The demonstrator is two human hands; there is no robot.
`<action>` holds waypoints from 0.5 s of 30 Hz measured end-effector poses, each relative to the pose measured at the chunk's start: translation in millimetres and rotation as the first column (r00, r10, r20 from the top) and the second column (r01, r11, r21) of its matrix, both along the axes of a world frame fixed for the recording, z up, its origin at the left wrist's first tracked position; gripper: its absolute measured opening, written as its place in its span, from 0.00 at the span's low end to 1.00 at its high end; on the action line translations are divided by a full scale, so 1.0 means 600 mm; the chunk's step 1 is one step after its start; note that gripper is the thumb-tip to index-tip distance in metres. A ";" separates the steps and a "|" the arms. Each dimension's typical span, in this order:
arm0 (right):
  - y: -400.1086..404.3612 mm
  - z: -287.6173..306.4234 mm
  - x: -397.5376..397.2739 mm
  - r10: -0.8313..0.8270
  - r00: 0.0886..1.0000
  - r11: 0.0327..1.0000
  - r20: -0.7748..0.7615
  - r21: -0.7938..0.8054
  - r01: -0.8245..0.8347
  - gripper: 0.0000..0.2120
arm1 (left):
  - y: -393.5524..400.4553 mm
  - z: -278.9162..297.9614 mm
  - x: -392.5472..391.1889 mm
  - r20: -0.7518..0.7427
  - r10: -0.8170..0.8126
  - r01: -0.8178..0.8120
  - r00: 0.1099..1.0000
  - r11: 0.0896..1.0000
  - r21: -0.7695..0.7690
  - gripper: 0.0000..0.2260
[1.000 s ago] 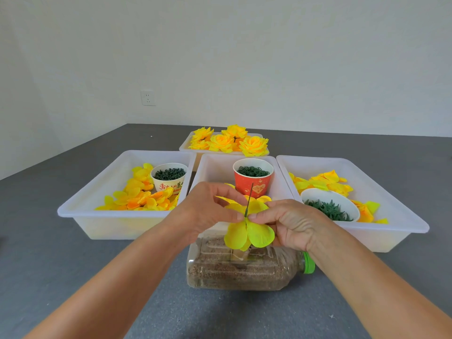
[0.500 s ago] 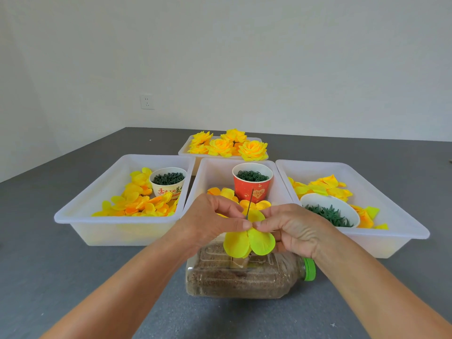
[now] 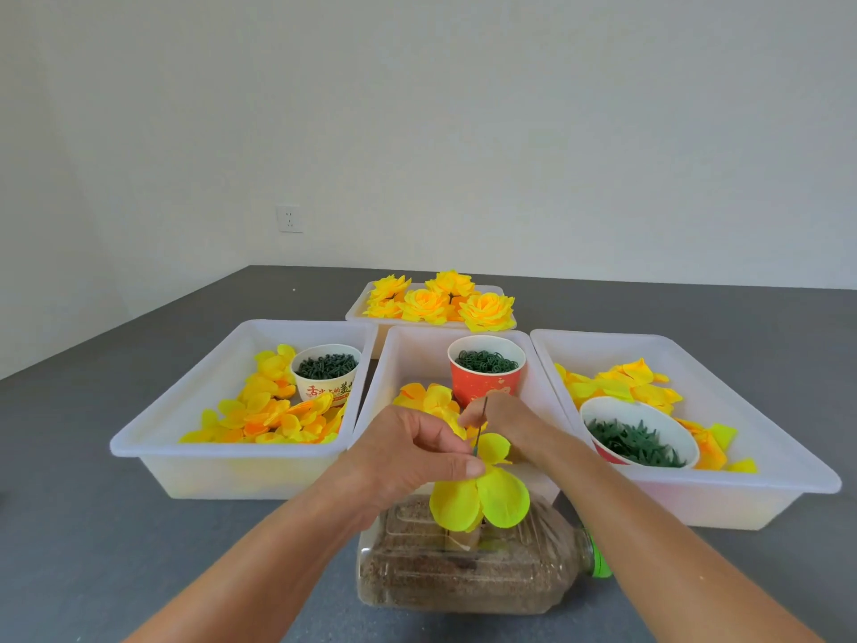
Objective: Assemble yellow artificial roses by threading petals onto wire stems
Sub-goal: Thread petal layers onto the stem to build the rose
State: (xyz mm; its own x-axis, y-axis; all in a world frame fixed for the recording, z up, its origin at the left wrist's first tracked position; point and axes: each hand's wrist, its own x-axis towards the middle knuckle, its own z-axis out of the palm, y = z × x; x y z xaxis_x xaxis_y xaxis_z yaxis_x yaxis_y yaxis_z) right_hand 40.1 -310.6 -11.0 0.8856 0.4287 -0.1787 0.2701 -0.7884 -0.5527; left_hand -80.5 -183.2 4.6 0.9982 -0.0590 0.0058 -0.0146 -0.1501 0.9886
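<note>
A thin green wire stem point(image 3: 480, 424) stands upright out of a sand-filled plastic bottle point(image 3: 463, 577) lying on its side. A bright yellow petal layer point(image 3: 477, 501) sits threaded on the wire. My left hand point(image 3: 408, 452) pinches that layer at the wire with thumb and fingers. My right hand point(image 3: 519, 424) is behind the wire, over the middle tray point(image 3: 403, 355). Its fingertips touch the loose yellow petals point(image 3: 426, 399) there; whether they grip one is hidden.
A red cup point(image 3: 484, 378) of green rings stands in the middle tray. The left tray point(image 3: 139, 445) holds petals and a paper cup point(image 3: 327, 373). The right tray point(image 3: 788, 457) holds petals and a white bowl point(image 3: 637, 433) of green pieces. Finished roses point(image 3: 440, 301) fill the back tray.
My right hand has let go of the petal layer and moved forward into the middle tray. My left hand stays pinched on the layer at the wire.
</note>
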 end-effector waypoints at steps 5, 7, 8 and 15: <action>0.032 -0.018 0.029 -0.034 0.997 0.972 -0.068 -0.234 0.017 0.12 | -0.001 0.000 0.000 0.013 -0.012 0.012 1.000 1.000 -0.002 0.05; 0.034 -0.020 0.034 -0.041 0.998 0.958 -0.040 -0.286 0.028 0.17 | -0.001 -0.001 0.000 0.018 0.001 -0.001 1.000 1.000 0.003 0.04; 0.033 -0.027 0.041 -0.047 0.999 0.958 -0.025 -0.283 0.038 0.17 | -0.001 -0.002 -0.001 0.020 0.003 -0.003 1.000 1.000 0.002 0.04; 0.022 -0.014 0.015 0.010 0.972 0.998 0.234 -0.068 0.006 0.18 | -0.003 -0.003 -0.002 0.029 0.003 -0.002 1.000 0.999 -0.035 0.06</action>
State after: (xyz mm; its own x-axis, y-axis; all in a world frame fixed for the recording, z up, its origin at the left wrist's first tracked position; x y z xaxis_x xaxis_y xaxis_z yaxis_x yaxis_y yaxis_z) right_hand 49.4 -297.4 -19.3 0.9055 0.4244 0.0046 0.3871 -0.8214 -0.4190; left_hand -81.8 -185.1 2.6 0.9978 -0.0559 0.0366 -0.0429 -0.1157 0.9924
